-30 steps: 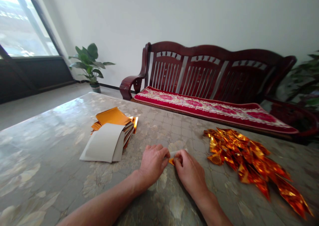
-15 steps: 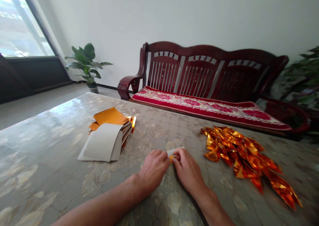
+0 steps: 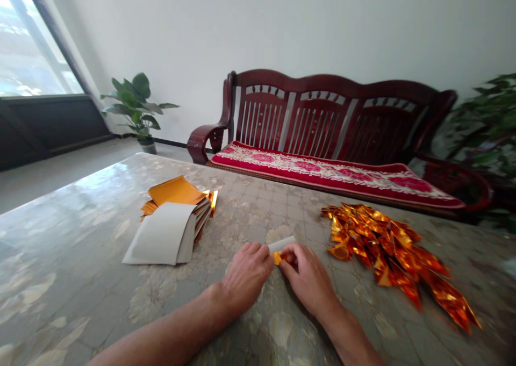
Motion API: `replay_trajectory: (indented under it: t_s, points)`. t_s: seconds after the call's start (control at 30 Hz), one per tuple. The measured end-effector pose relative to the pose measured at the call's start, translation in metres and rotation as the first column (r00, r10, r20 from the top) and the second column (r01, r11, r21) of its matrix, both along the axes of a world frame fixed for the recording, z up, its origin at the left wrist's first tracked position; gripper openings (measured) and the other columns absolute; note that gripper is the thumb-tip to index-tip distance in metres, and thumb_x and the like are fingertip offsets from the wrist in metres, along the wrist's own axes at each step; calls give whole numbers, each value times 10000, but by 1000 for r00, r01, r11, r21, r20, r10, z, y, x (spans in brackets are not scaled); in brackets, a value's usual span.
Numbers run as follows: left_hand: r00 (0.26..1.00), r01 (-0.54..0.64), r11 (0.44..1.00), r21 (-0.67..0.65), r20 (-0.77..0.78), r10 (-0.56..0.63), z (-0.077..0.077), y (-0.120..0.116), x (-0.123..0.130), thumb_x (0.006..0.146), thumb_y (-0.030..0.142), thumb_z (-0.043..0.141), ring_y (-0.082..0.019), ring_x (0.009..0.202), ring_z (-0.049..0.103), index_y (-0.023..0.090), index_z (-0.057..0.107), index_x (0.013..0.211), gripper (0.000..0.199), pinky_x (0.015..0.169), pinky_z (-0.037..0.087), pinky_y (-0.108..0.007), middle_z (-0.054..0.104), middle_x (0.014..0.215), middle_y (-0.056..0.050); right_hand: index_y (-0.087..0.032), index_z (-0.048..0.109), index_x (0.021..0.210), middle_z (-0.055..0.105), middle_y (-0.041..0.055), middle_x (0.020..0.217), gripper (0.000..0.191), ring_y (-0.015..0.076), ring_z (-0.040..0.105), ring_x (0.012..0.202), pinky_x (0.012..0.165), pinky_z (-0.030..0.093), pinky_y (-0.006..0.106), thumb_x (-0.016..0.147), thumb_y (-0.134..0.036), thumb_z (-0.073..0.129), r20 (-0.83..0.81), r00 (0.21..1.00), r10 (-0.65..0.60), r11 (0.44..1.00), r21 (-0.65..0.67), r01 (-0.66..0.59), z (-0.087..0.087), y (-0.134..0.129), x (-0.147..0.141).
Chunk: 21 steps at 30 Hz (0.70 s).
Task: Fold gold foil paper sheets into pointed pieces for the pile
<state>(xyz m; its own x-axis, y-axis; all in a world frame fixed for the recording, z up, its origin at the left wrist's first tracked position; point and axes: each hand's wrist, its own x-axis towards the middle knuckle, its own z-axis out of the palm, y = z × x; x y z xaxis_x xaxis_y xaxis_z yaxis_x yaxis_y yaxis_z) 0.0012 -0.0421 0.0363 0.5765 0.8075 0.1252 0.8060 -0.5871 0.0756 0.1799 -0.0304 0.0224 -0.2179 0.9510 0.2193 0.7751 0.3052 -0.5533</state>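
My left hand [image 3: 245, 277] and my right hand [image 3: 308, 280] meet at the middle of the table, with their fingertips pinching a small folded strip of white-backed gold foil paper [image 3: 280, 251]. Its white end sticks out away from me, and its orange-gold part shows between my fingers. To the left of my left hand lies a stack of gold foil paper sheets [image 3: 177, 193], partly covered by a white paper sheet [image 3: 159, 234]. A heap of folded gold foil pieces [image 3: 387, 256] lies to the right of my right hand, not touching it.
The table has a glossy, mottled grey cover [image 3: 80, 221]. Behind its far edge stands a dark red wooden bench [image 3: 322, 113] with a red floral cushion [image 3: 334, 175]. A potted plant [image 3: 135, 105] stands by the window [image 3: 32, 43], and leaves of another plant [image 3: 489, 119] show at the right.
The whole view has drifted slightly, with the table items shifting left in the picture. My hands stay together on the foil strip, and its orange-gold part shows a little more.
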Motion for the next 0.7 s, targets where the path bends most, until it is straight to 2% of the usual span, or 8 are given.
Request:
replay_trajectory:
  t_s: [0.33,0.53,0.7]
  points:
    - [1000,5,1000,-15,-30,-5,-3,1,2,943,163,499,-218,899,533,180,588,966,93,797,478,-344,599,974,-57,-242,571,901,648,5,870,128,201,575,859,753,397,311,816,-149,549,127,992,-19,1000,19,17,3,0,-6]
    - [1000,-31,998,-60,-2,31,1,-1,1,938,147,492,-220,926,543,207,589,1085,187,802,492,-337,594,1019,-53,-238,582,920,649,10,886,144,207,569,884,764,391,313,866,-139,492,126,992,-20,999,38,15,2,-1,-5]
    - [1000,0,999,-47,-4,-1,3,-1,-2,939,142,481,-226,967,535,238,545,1233,316,836,488,-349,592,1063,-56,-258,637,986,651,14,954,234,203,563,928,791,398,308,893,-121,472,139,989,44,993,107,-59,2,-4,-3]
